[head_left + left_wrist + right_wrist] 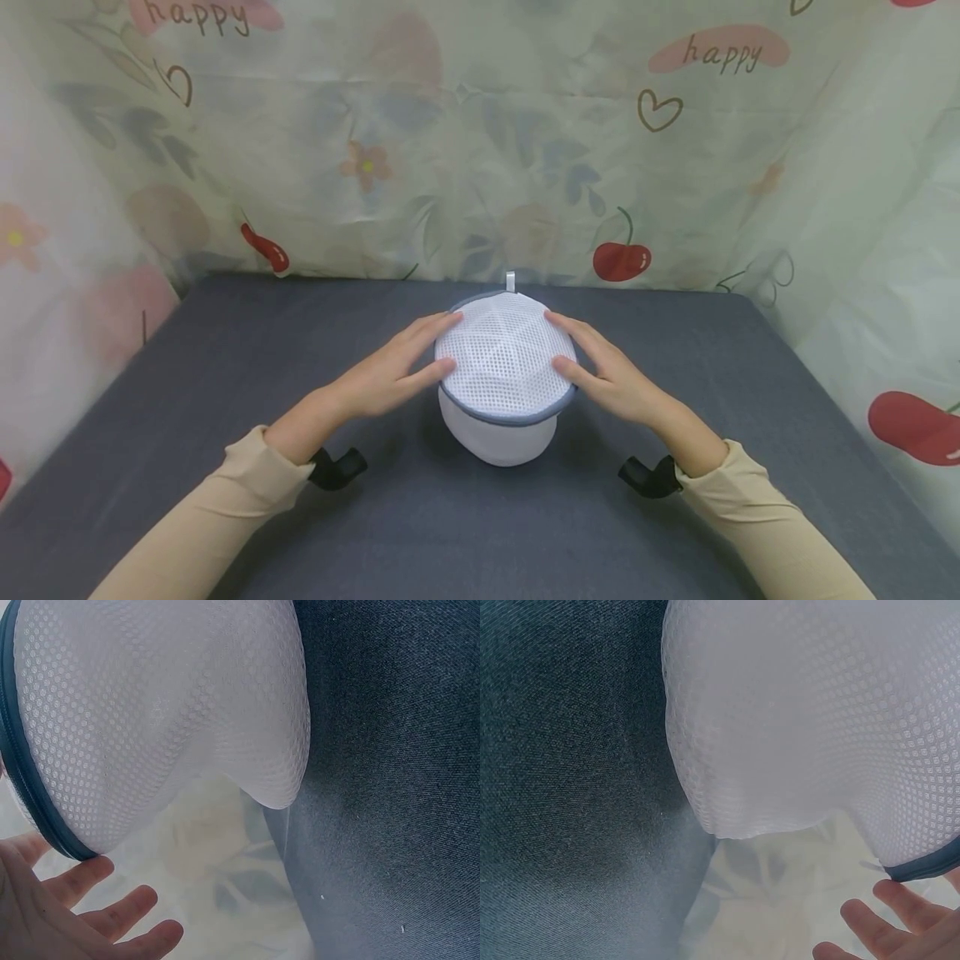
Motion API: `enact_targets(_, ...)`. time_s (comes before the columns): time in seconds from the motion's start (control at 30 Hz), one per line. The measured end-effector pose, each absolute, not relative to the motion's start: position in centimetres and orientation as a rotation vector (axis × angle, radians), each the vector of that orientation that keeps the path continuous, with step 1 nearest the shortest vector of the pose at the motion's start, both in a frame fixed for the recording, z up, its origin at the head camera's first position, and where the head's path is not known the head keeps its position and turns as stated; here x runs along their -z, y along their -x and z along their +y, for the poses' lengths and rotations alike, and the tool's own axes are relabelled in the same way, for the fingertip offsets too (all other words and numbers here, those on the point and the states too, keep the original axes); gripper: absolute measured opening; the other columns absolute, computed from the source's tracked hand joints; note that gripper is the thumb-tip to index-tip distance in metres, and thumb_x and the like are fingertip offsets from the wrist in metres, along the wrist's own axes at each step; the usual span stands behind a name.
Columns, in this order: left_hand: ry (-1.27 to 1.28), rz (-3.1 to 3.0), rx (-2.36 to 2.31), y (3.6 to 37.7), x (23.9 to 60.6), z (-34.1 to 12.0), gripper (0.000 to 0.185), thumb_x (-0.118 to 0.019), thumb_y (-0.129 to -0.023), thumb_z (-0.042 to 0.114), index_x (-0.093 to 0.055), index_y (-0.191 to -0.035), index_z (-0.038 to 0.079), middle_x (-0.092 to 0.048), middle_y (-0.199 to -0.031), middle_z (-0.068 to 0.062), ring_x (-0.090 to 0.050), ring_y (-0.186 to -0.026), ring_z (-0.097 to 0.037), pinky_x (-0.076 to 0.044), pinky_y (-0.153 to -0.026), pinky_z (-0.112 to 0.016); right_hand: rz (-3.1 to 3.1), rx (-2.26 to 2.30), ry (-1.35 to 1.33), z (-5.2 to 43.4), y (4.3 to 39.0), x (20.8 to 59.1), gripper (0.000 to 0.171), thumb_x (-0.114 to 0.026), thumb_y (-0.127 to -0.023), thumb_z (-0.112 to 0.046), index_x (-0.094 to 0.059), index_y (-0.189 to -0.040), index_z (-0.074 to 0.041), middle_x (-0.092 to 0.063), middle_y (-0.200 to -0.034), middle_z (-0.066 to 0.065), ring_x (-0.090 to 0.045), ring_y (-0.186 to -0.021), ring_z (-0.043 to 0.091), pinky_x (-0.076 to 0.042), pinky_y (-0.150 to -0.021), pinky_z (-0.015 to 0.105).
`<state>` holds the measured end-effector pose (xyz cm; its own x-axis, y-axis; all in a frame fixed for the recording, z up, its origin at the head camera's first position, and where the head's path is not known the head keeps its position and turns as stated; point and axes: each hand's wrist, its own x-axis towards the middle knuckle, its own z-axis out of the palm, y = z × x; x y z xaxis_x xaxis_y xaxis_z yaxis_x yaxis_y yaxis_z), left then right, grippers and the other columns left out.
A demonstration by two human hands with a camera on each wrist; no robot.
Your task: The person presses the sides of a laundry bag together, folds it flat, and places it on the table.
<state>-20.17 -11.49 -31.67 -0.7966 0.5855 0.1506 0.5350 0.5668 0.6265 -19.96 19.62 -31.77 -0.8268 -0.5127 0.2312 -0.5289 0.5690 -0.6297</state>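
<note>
The mesh bag (504, 358) sits between spread left fingers (429, 330) and right fingers (577, 331), touched, seemingly ungripped.

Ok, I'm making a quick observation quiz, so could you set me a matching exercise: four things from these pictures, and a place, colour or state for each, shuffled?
1. Bag
2. Tag
3. Left hand
4. Table

A. Dark grey-blue
B. Touching the bag's left side
C. White mesh
D. Sticking out from the bag's far edge

Pairs: 1-C, 2-D, 3-B, 4-A
</note>
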Motion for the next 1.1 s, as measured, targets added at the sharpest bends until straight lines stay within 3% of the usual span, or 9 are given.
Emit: enact_targets(1.1, -0.961, 2.724, -1.025, 20.23, 32.10, -11.55, 0.062, -0.046, -0.096, 0.041, -0.017, -0.150, 0.028, -0.019, -0.156, -0.003, -0.020, -0.144, -0.025, -0.021, -0.113, -0.055, -2.794, -1.112, -0.901, 19.56, 19.85, 32.15, 0.060, -0.052, -0.095, -0.027, -0.025, -0.148, -0.019, -0.028, -0.153, 0.010, -0.027, -0.140, 0.030, -0.025, -0.109, 0.059)
